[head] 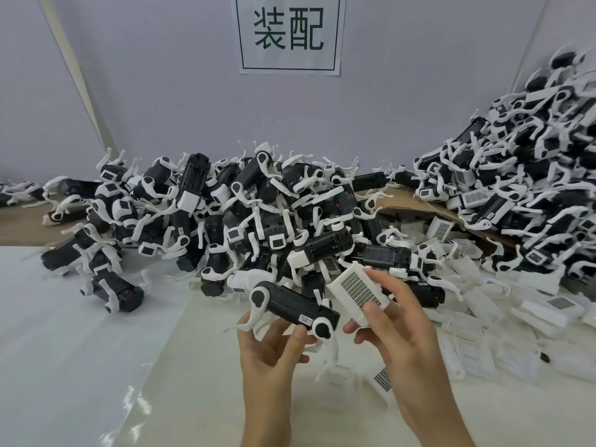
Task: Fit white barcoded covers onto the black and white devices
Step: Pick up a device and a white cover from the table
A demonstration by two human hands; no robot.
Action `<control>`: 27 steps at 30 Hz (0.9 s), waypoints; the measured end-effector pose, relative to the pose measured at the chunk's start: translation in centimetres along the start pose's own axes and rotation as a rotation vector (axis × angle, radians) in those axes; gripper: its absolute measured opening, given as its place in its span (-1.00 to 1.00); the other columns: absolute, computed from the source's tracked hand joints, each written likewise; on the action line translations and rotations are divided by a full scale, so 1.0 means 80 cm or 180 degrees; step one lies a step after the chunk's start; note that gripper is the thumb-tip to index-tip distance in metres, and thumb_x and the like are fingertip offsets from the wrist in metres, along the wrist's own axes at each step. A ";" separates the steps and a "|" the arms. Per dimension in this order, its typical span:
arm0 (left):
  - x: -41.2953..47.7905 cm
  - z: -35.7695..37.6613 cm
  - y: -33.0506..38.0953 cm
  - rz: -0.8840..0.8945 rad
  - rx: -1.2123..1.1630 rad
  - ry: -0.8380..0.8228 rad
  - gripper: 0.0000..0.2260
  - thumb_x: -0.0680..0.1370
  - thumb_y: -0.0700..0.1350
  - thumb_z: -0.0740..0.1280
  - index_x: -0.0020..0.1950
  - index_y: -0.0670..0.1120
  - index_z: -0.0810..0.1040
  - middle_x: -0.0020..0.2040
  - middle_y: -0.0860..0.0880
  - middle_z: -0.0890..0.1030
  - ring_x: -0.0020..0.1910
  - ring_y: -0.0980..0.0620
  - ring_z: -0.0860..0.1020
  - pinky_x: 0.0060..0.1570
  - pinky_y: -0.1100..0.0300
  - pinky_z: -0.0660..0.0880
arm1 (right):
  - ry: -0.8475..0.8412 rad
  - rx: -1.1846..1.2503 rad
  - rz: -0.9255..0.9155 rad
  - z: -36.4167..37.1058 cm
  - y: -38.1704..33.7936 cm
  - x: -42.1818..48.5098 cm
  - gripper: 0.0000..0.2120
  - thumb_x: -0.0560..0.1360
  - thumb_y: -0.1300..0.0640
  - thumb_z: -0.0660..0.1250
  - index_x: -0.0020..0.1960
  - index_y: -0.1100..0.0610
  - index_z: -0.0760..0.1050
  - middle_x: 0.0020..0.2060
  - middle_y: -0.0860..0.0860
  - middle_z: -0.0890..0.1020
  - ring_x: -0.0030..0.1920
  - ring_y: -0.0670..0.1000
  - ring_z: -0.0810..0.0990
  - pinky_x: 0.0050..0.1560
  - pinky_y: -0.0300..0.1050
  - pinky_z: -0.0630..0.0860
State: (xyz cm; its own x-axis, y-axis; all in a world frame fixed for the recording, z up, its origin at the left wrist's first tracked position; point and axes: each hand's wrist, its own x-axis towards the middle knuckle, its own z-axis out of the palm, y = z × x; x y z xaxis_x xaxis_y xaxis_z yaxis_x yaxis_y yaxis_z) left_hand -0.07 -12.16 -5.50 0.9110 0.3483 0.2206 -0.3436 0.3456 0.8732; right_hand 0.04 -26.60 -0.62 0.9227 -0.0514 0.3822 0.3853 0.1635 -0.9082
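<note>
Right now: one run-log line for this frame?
left hand: holds black and white device | right hand: pinches white barcoded cover | state: cover not yet fitted

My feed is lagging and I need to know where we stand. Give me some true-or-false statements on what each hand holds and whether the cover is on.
1. The left hand holds a black and white device. True.
2. The right hand is empty. False: it pinches a white barcoded cover.
3. That cover is fitted on the held device. False: it is held beside the device, not seated.
4. More loose covers lie right of the hands. True.
</note>
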 end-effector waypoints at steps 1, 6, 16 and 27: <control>0.000 0.001 0.001 0.0005 0.0014 -0.0056 -0.34 0.25 0.10 0.52 0.32 0.16 0.41 0.01 -0.13 0.72 -0.19 -0.05 0.68 -0.28 0.23 0.55 | -0.0038 0.0082 0.0045 0.002 -0.002 0.000 -0.69 0.46 0.00 0.35 0.19 -0.13 0.61 -0.01 0.05 0.71 -0.23 0.09 0.67 -0.15 -0.17 0.60; 0.000 0.002 0.004 0.0030 -0.0024 -0.0180 -0.34 0.24 0.09 0.52 0.31 0.16 0.41 0.00 -0.14 0.73 -0.23 -0.02 0.66 -0.32 0.22 0.53 | -0.0333 0.0114 0.0175 -0.001 -0.005 -0.003 -0.61 0.43 0.10 0.53 0.22 -0.14 0.61 0.08 0.03 0.70 -0.09 0.01 0.68 -0.05 -0.21 0.59; -0.001 -0.001 0.001 0.0037 0.0026 -0.0221 -0.32 0.24 0.07 0.52 0.33 0.10 0.41 -0.08 -0.19 0.71 -0.33 -0.07 0.61 -0.34 0.22 0.50 | -0.0114 -0.0123 0.0381 0.001 0.002 -0.004 -0.73 0.43 -0.10 0.52 0.12 -0.21 0.65 -0.06 -0.03 0.72 -0.17 -0.09 0.62 -0.18 -0.16 0.56; -0.004 -0.003 0.000 -0.0007 0.0064 -0.0498 -0.28 0.28 0.06 0.53 0.41 0.05 0.39 -0.10 -0.20 0.70 -0.38 -0.04 0.54 -0.31 0.20 0.49 | -0.0263 -0.0568 0.0075 -0.008 0.003 -0.007 -0.73 0.48 -0.07 0.33 0.14 -0.30 0.61 0.09 -0.13 0.70 0.10 -0.13 0.65 -0.01 -0.27 0.55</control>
State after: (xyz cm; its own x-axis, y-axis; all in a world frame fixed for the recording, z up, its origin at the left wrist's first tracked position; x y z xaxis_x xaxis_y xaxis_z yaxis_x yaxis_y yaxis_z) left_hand -0.37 -12.09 -5.67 0.9367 0.2072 0.2823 -0.3384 0.3280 0.8820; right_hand -0.37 -27.17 -1.20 0.9299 0.0328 0.3664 0.3670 -0.0139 -0.9301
